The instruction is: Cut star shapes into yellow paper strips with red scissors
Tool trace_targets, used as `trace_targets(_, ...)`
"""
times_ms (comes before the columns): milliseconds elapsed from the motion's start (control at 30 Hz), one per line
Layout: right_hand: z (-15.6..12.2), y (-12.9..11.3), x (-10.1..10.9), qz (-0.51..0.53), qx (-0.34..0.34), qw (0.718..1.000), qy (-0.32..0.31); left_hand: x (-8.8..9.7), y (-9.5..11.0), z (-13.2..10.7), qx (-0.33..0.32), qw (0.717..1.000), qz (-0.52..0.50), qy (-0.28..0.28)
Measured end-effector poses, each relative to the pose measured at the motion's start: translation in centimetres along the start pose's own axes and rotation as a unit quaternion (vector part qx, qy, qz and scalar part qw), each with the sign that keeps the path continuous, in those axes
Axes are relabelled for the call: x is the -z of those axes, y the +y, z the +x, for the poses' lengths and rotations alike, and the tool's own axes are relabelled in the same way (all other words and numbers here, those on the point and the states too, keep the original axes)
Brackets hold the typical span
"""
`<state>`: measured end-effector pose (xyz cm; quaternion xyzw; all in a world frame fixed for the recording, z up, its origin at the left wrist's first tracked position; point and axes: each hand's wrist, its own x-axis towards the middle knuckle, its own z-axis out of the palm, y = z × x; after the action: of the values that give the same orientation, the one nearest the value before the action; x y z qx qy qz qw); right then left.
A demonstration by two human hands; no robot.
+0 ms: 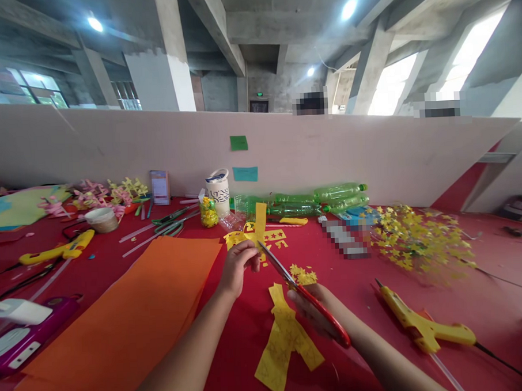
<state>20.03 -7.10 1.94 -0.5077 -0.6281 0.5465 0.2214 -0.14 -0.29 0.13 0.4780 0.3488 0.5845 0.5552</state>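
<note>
Pinched in my left hand (240, 264) is a yellow paper strip (261, 219), its upper end standing up above my fingers. My right hand (313, 308) grips red-handled scissors (306, 294); their blades point up and left, with the tip at the strip beside my left fingertips. Below the blades lie several yellow paper strips (274, 353) with faint drawn outlines. Small cut yellow stars (303, 274) form a pile just beyond my right hand. Behind my left hand are yellow scraps with star-shaped holes (275, 235).
Orange sheets (131, 310) cover the left of the red table. Yellow glue guns lie on the right (426, 324) and left (68, 248). Green plastic bottles (339, 192) line the white partition. A bunch of yellow stars (418, 237) stands right; a purple power strip (37, 338) sits left.
</note>
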Motion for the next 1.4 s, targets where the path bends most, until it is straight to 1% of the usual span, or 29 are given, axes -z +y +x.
trace_targets(100, 0.1, 0.1, 0.0, -0.009, 0.001, 1.0, 0.012, -0.1, 0.0, 0.0, -0.003, 1.0, -0.017, 0.012)
trace_targets(233, 0.3, 0.5, -0.3, -0.019, 0.014, 0.999, 0.034, -0.4, 0.3, 0.0, -0.005, 1.0, -0.005, 0.013)
trace_targets(400, 0.4, 0.6, -0.3, -0.029, 0.012, 0.999, 0.032, -0.5, 0.5, 0.0, -0.01, 0.999, -0.009, 0.034)
trace_targets(600, 0.4, 0.4, -0.3, -0.016, -0.013, 0.999, 0.035, -0.6, 0.5, -0.1, -0.016, 1.0, 0.014, 0.021)
trace_targets(733, 0.4, 0.6, -0.4, 0.002, -0.015, 0.999, 0.029, -0.4, 0.4, 0.0, -0.02, 1.0, 0.003, 0.023)
trace_targets(833, 0.4, 0.7, -0.3, 0.013, -0.005, 1.0, 0.021, -0.1, 0.3, 0.1, -0.024, 1.0, 0.006, 0.008)
trace_targets(967, 0.2, 0.6, 0.0, 0.001, 0.013, 1.0, 0.009, 0.6, 0.5, 0.3, -0.014, 0.999, 0.015, -0.037)
trace_targets(1133, 0.0, 0.4, 0.2, -0.017, -0.002, 1.0, -0.004, 1.8, 0.7, 0.7, 0.018, 0.996, 0.034, -0.084)
trace_targets(1267, 0.1, 0.3, 0.2, -0.029, -0.02, 0.999, 0.007, 2.2, 0.6, 0.9, 0.034, 0.996, 0.025, -0.084)
trace_targets(1400, 0.3, 0.4, 0.1, -0.026, -0.02, 0.999, 0.02, 2.1, 0.4, 0.8, 0.025, 0.997, 0.023, -0.072)
